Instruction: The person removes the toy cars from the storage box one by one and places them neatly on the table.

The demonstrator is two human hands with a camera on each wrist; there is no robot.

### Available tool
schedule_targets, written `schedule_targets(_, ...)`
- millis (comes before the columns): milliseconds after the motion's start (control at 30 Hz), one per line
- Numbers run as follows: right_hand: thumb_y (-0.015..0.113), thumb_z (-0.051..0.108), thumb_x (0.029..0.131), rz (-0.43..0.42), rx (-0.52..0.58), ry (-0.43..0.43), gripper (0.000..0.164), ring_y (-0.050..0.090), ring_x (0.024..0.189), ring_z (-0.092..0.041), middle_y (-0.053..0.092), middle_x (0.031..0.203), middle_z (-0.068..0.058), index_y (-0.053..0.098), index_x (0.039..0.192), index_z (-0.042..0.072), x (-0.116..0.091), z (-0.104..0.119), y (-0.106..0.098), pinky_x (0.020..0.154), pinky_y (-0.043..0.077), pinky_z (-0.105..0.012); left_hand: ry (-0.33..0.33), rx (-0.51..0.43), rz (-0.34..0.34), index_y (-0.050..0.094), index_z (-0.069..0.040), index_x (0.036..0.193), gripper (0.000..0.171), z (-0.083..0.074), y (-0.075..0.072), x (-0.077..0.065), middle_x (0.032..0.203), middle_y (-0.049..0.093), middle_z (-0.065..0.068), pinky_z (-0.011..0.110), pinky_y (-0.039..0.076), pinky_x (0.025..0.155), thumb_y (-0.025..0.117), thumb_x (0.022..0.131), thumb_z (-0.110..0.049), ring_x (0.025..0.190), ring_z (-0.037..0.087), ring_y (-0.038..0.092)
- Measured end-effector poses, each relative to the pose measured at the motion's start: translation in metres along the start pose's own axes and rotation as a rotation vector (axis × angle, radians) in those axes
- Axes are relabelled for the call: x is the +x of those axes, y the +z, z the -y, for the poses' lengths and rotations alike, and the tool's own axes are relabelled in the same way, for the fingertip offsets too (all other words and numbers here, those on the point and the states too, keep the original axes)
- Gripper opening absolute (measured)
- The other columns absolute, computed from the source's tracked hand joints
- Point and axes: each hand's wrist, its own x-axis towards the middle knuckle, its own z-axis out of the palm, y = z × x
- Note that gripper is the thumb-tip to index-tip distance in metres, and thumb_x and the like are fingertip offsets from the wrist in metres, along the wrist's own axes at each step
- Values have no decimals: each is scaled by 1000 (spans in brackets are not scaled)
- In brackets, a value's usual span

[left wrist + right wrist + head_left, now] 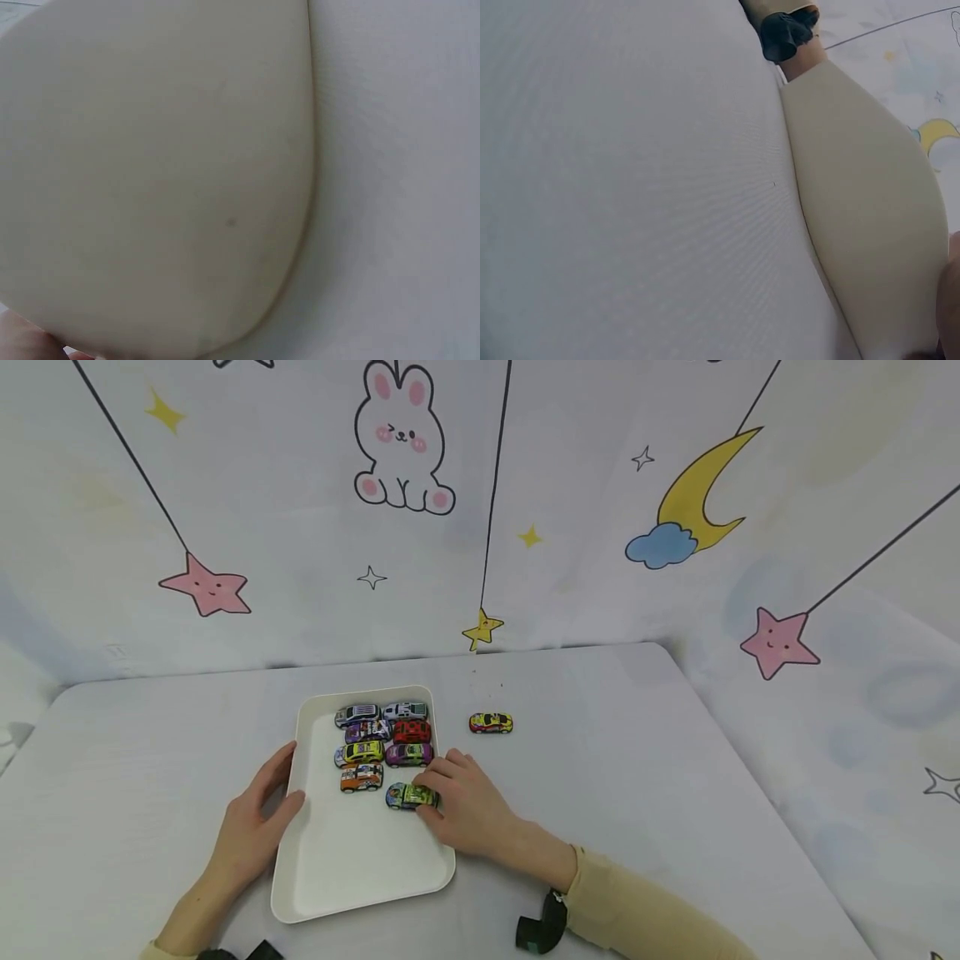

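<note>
My right hand (468,802) reaches over the right rim of a white tray (352,868) and pinches a green toy car (408,795) by its right end, just above the tray floor. Thumb and fingers partly cover that car. My left hand (251,822) holds the tray's left edge, its thumb on the rim. Several toy cars sit in two columns in the far part of the tray, among them an orange-and-white one (362,777), a purple one (409,754), a yellow one (359,753) and a red one (412,732).
A red-and-yellow toy car (491,722) stands on the white-covered table (600,760), right of the tray. Behind the table hangs a backdrop (585,602) printed with a rabbit, stars and a moon. The wrist views show mainly the tray's outer wall (165,165) and the table cloth (630,187).
</note>
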Motion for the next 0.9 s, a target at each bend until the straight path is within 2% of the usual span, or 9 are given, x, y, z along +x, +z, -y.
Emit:
schedule_targets(200, 76, 20, 86, -67, 15, -51, 23, 51, 92, -14, 68, 102, 4, 74, 108, 14, -1, -2, 2, 82, 44, -32, 6, 1, -3, 32, -30, 157, 63, 1, 0, 0, 149, 50, 18, -1, 24, 93, 58, 100, -17, 121, -24, 33)
schedule_targets(533, 78, 17, 83, -360, -27, -252, 29, 56, 95, -17, 69, 105, -1, 72, 110, 9, -4, -10, 11, 87, 45, -30, 5, -7, -7, 34, -27, 157, 63, 1, 1, 0, 149, 51, 18, -1, 25, 92, 58, 100, -16, 119, -27, 33)
schedule_targets(733, 77, 13, 83, -480, 63, -338, 33, 60, 98, -18, 68, 108, -5, 70, 114, 5, -4, -17, 17, 89, 49, -29, 9, -10, -6, 34, -28, 157, 63, 1, 0, 0, 149, 50, 19, -1, 24, 93, 58, 100, -16, 119, -27, 32)
schedule_targets(900, 75, 14, 86, -527, 126, -357, 32, 62, 99, -17, 67, 110, -5, 69, 116, 5, -6, -23, 20, 87, 51, -27, 14, -22, -11, 34, -27, 156, 63, 2, 2, 0, 149, 50, 19, -1, 25, 94, 58, 100, -14, 120, -26, 33)
